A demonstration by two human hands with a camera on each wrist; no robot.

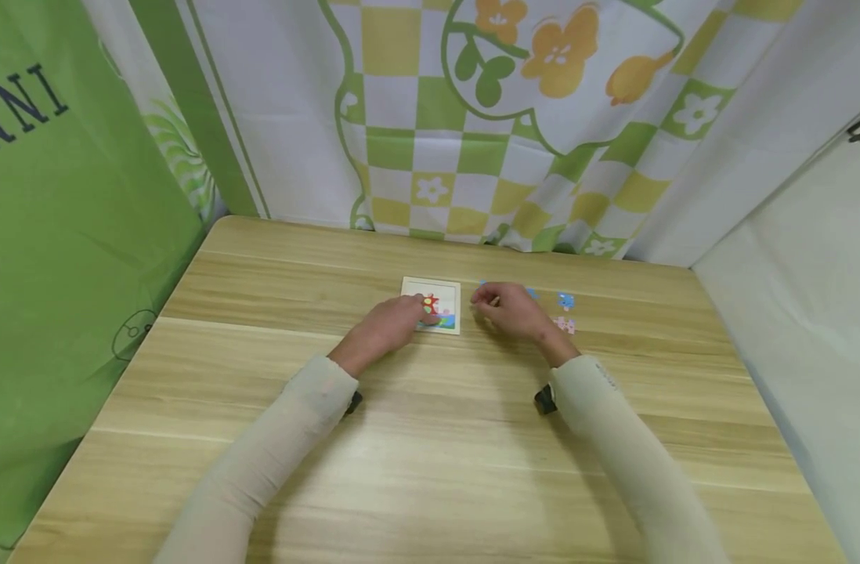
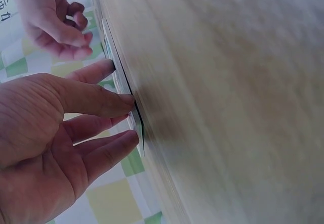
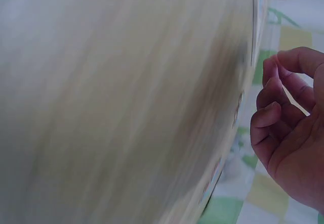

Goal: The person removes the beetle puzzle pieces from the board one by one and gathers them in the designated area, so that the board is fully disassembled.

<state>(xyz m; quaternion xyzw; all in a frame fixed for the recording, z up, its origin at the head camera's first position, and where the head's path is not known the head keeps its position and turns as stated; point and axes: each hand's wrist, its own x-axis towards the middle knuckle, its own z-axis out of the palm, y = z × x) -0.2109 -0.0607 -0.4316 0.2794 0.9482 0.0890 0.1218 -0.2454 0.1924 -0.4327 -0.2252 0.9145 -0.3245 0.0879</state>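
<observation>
A small square puzzle board (image 1: 431, 280) with a pale frame lies near the back of the table, with red, pink, blue and green pieces showing in it. My left hand (image 1: 396, 321) rests on its left side, fingers fairly straight and fingertips on the board, as the left wrist view also shows; it covers part of the picture. Just right of the board hovers my right hand (image 1: 512, 309), fingers loosely bent. In the right wrist view its thumb and index fingertips (image 3: 277, 58) meet, and nothing shows between them.
Beside and behind the right hand lie several loose puzzle pieces, among them a blue piece (image 1: 566, 300) and pink pieces (image 1: 565, 324). The wooden table (image 1: 444, 454) ends at a checked curtain (image 1: 472, 157) at the back. A green curtain (image 1: 63, 274) hangs on the left.
</observation>
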